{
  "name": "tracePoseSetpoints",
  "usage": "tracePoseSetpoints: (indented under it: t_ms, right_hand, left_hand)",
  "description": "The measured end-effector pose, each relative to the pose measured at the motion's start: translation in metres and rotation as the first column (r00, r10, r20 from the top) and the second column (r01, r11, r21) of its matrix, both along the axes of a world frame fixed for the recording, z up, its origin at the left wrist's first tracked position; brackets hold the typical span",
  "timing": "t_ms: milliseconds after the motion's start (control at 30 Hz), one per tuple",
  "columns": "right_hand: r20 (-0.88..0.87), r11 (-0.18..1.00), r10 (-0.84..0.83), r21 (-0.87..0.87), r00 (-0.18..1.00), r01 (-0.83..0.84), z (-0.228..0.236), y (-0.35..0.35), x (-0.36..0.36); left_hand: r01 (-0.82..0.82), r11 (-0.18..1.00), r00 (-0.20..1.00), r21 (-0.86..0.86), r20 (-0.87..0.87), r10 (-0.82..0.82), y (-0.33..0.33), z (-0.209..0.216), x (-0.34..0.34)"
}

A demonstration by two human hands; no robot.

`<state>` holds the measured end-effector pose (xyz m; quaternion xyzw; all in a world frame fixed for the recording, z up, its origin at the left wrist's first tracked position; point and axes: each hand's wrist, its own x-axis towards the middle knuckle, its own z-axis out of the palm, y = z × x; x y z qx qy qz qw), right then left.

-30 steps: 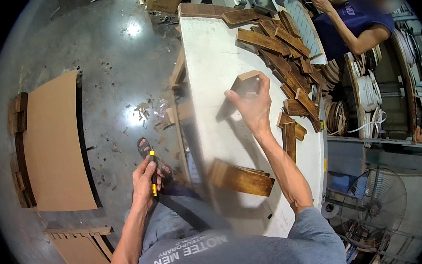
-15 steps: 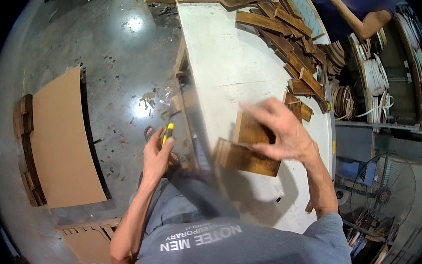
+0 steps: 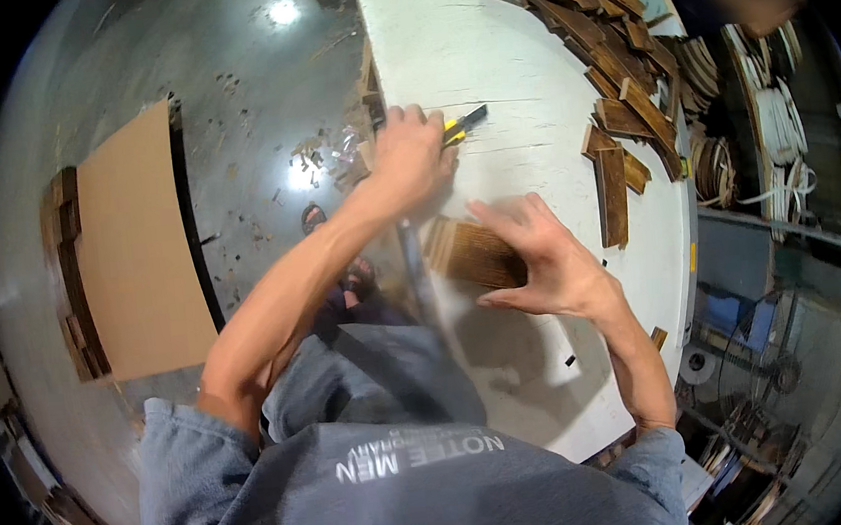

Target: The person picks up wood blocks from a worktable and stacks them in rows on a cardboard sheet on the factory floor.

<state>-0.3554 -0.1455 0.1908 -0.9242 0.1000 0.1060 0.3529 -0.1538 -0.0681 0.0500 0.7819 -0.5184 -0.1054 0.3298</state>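
Observation:
My left hand (image 3: 416, 153) is closed around a yellow and black utility knife (image 3: 455, 131) above the left edge of the white table. The knife's dark tip points away from me, toward the right. Below it lies a stack of brown wooden pieces (image 3: 475, 254), its layered edges blurred on the left. My right hand (image 3: 555, 261) spans the right end of this stack, fingers along the far side and thumb on the near side.
A pile of brown wooden strips (image 3: 602, 47) covers the far right of the white table (image 3: 483, 57). Small dark bits (image 3: 570, 360) lie near me. Left, a tan board (image 3: 139, 247) rests low over the floor. Shelving and a fan (image 3: 776, 376) stand right; another person is at the far right.
My left hand has swung forward and right with the knife, from beside the table to above it. The wooden pieces, earlier lying apart, are now together under my right hand.

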Motion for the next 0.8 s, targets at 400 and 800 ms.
tracePoseSetpoints:
  t_ms: [400, 800]
  right_hand:
    - [-0.373, 0.780, -0.258, 0.464, 0.891, 0.420, -0.039, -0.007, -0.039]
    - [-0.274, 0.409, -0.623, 0.685, 0.733, 0.604, -0.076, 0.128, -0.077]
  left_hand:
    - [-0.131, 0.991, 0.228, 0.006, -0.973, 0.036, 0.135, 0.029, -0.154]
    - [-0.352, 0.936, 0.075, 0.023, -0.996, 0.052, 0.170, 0.006, -0.202]
